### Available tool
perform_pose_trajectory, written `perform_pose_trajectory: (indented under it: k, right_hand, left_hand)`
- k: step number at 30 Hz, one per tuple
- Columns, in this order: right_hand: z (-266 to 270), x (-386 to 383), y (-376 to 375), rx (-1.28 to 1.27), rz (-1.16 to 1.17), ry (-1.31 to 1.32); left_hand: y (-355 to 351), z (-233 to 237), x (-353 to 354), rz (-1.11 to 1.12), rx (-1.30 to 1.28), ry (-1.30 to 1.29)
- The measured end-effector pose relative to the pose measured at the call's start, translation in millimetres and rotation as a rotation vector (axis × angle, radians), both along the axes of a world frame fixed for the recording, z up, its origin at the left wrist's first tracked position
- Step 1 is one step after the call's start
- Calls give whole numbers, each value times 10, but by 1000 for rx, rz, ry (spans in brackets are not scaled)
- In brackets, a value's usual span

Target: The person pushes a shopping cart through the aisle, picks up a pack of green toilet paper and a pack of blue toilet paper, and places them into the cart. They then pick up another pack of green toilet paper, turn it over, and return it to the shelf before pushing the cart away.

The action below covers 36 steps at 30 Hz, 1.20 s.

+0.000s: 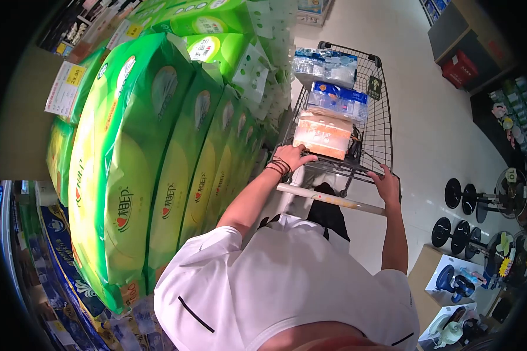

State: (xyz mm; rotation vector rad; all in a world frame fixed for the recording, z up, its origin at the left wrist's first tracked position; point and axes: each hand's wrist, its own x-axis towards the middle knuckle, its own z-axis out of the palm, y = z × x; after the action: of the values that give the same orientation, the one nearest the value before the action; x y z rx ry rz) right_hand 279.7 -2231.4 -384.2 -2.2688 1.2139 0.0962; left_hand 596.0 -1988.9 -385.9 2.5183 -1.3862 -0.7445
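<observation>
A black wire shopping cart (382, 126) stands in front of me, its pale handle bar (332, 199) close to my body. My left hand (294, 157), with dark bands on the wrist, grips the cart's near rim at the left corner. At the right corner, my right hand (385, 182) is curled round the rim. Inside the cart, an orange-and-white pack (324, 136) lies nearest my hands. Behind it sit a blue-and-clear pack (337, 102) and another blue-and-white plastic pack (325, 67).
Large green tissue packs (132, 158) are stacked along my left, with a price sign (66, 88) on them. Blue packs (70, 257) lie lower down. To the right are pans (512, 187), boxed goods (454, 281) and a red box (459, 69). Pale floor (413, 134) runs beside the cart.
</observation>
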Motion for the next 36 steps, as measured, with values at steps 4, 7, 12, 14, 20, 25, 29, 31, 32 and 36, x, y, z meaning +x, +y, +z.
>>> perform_pose_trajectory:
  k: [4, 7, 12, 14, 20, 25, 29, 31, 32, 36]
  right_hand:
    - [-93, 392, -639, 4, 6, 55]
    - [-167, 699, -1169, -48, 19, 67]
    - [-129, 1172, -1880, -39, 74, -35]
    - [-144, 1343, -2150, -39, 118, -53]
    - [-105, 1863, -2658, -22, 219, -89]
    - [2, 2168, -2838, -29, 260, -32]
    - [-132, 2277, -2863, -66, 271, -76]
    - [-162, 2291, -2800, -78, 289, -76]
    - [-172, 2283, -2745, -79, 287, -67]
    - [-236, 2187, -2527, -93, 296, -62]
  left_hand:
    - [-523, -32, 264, 66, -34, -36]
    - [-974, -14, 509, 130, 18, -6]
    - [-1601, 9, 884, 182, 0, -9]
    - [-1831, 25, 1097, 160, 33, 11]
    - [-2320, 110, 1512, 127, 58, 60]
    - [-2526, 96, 1771, 138, 119, 56]
    - [-2534, 66, 1920, 160, 118, 48]
    - [-2471, 23, 1924, 177, 124, 30]
    - [-2425, 9, 1907, 180, 112, 31]
    - [-2209, 90, 1828, 195, 93, 13]
